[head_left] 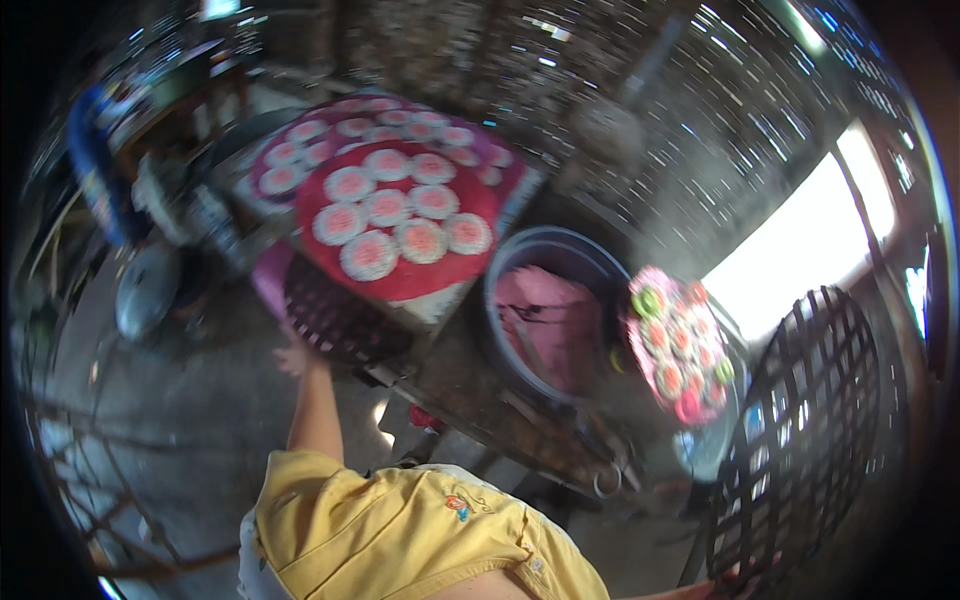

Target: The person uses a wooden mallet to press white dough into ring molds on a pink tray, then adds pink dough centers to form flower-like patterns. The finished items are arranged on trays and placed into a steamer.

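Head view: my left hand (293,357) grips a round woven rack (335,315) at the bench's (470,385) near edge, under the red tray (400,225). Right hand (745,580) holds another lattice rack (800,430) upright; its grip is mostly hidden.

The scene is dim overall, lit mainly by a blown-out white opening (810,240) at the right of the frame and by specks of daylight through the woven wall (620,70) at the top. Motion blur smears nearly everything, worst in the upper left. Fisheye distortion bends the edges, and the corners fall to black.
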`<state>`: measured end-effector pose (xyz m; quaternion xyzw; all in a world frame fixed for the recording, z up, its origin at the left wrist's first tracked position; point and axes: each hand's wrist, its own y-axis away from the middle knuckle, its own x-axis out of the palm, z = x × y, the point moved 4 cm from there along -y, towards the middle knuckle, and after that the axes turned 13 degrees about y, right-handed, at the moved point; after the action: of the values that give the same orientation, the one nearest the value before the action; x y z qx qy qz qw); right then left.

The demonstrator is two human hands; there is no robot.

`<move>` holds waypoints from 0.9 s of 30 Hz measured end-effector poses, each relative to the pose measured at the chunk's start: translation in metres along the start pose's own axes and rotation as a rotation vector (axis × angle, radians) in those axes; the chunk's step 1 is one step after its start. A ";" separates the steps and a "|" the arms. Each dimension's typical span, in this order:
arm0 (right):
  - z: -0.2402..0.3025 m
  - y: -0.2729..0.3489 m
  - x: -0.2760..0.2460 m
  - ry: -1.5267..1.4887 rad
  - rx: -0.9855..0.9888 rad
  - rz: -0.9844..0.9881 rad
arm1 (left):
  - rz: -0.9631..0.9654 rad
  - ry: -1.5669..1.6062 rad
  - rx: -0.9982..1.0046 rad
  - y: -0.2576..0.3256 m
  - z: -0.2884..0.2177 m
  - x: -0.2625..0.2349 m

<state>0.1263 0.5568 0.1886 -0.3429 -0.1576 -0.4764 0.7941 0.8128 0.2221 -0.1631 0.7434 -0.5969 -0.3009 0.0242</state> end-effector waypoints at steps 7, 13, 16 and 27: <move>0.049 0.061 -0.019 0.473 -0.414 -0.015 | 0.760 0.934 1.102 0.208 -0.167 -0.072; 0.059 0.066 -0.035 0.354 -0.329 -0.330 | 1.920 0.572 1.424 0.481 -0.102 -0.086; 0.069 0.063 -0.051 0.373 -0.308 -0.411 | 1.846 -0.010 1.664 0.560 -0.055 -0.066; 0.091 0.045 -0.146 0.954 -0.607 -0.283 | 1.683 -0.140 1.789 0.611 -0.042 -0.031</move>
<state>0.0993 0.7284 0.1519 -0.2782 0.3169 -0.7035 0.5721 0.2963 0.0613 0.1261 -0.1360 -0.8864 0.2842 -0.3392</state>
